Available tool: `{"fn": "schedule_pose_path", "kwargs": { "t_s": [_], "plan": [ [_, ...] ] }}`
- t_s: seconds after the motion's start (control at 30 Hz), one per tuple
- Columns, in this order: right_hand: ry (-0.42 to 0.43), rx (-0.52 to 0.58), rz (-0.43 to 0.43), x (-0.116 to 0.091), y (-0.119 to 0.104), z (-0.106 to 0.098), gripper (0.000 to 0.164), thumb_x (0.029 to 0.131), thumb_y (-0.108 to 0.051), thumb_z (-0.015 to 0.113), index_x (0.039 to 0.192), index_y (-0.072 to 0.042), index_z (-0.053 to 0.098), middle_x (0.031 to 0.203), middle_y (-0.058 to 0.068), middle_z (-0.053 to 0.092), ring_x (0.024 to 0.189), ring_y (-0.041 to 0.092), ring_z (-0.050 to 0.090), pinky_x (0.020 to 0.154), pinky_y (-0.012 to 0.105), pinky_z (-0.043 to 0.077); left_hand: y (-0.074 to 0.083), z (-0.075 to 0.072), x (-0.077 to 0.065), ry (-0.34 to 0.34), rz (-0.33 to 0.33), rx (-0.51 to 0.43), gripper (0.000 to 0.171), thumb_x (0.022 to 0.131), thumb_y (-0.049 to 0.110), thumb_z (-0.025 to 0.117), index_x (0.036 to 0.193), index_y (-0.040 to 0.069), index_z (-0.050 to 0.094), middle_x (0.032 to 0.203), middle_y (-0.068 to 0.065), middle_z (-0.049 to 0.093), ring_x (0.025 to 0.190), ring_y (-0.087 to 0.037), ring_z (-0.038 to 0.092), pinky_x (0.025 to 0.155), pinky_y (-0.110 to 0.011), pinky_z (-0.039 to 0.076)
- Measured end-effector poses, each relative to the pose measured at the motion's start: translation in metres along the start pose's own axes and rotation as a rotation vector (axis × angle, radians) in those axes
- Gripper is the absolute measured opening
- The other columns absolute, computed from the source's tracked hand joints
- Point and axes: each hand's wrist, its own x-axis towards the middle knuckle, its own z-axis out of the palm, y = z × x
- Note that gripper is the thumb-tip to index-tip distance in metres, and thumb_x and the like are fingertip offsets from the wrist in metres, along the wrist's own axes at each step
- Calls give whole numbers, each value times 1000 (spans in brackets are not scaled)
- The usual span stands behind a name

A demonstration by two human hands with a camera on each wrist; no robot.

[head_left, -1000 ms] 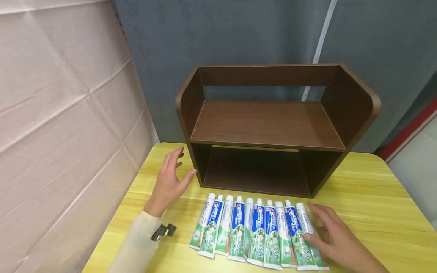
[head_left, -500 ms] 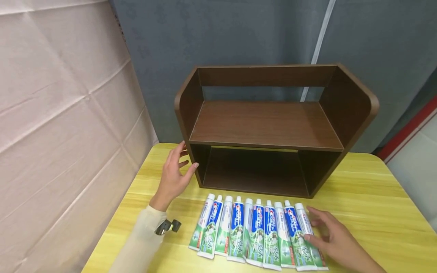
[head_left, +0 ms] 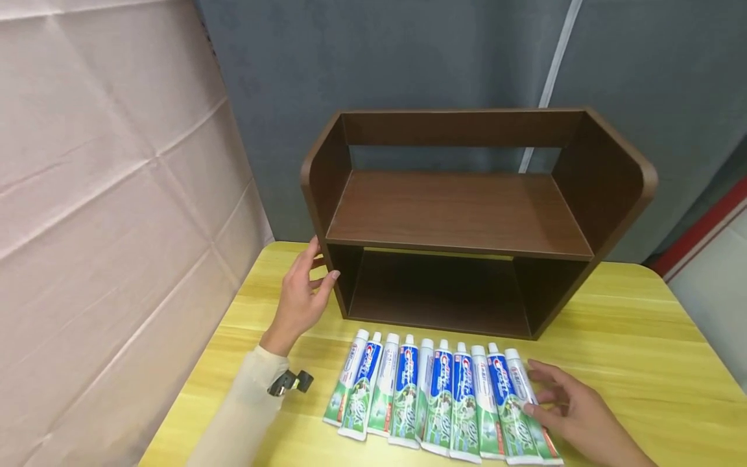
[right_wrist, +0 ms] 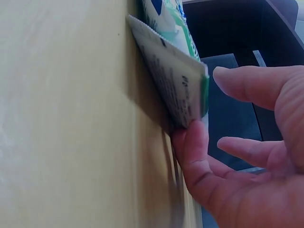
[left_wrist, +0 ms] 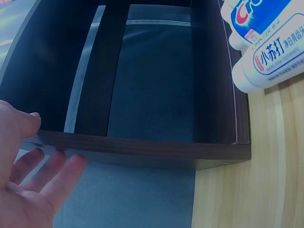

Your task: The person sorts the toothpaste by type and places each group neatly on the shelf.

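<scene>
A row of several toothpaste tubes lies on the table, caps toward the dark brown two-tier shelf. My left hand holds the shelf's left side panel at its front edge. In the left wrist view the thumb is on one side of that panel and the fingers on the other. Beside the rightmost toothpaste tube, my right hand has its thumb near the tube's upper face. In the right wrist view one finger touches the flat tail end of a tube; the thumb looks apart from it.
The shelf stands on a yellow wood-grain table, just behind the caps. Grey cloth hangs behind it, and a pale draped sheet lines the left side.
My left hand has moved up and right to the shelf's side panel and now holds its edge. The right hand's fingers have curled a little beside the rightmost tube. The tubes stay put.
</scene>
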Motion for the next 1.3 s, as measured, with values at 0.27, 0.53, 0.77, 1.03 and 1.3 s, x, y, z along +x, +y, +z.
{"fn": "schedule_pose_path", "kwargs": {
  "t_s": [0.27,0.53,0.77,1.03,1.3],
  "plan": [
    [-67,66,-13,-2,4,3,86,90,-37,84,160,-8,43,133,9,66,90,11,64,72,22,58,0,-2,4,50,-9,-30,73,98,8,75,162,18,43,140,-19,63,119,-40,71,76,-50,67],
    [-59,-1,-47,-3,5,4,87,88,-36,86,161,-14,43,116,4,66,85,9,59,70,21,56,4,-3,9,89,-22,-51,62,96,8,78,153,13,52,137,-16,65,117,-39,72,76,-50,67],
    [-39,-24,-50,-5,3,5,78,88,-28,86,157,-22,50,115,6,66,82,9,60,69,21,56,8,-3,11,111,-45,-103,62,94,7,80,150,15,55,134,-14,67,116,-36,74,78,-49,67],
    [-56,19,-178,-9,7,1,58,94,-19,80,148,-15,60,117,10,68,78,5,59,65,22,56,10,-3,11,128,-44,-111,60,94,5,78,149,16,56,132,-15,68,115,-36,74,75,-52,67],
    [-89,46,-184,-9,10,-5,60,93,-17,79,150,-12,59,133,18,66,79,5,56,65,21,51,11,-3,11,112,-43,-97,60,96,6,77,150,17,55,132,-15,68,116,-35,74,76,-48,68]
  ]
}}
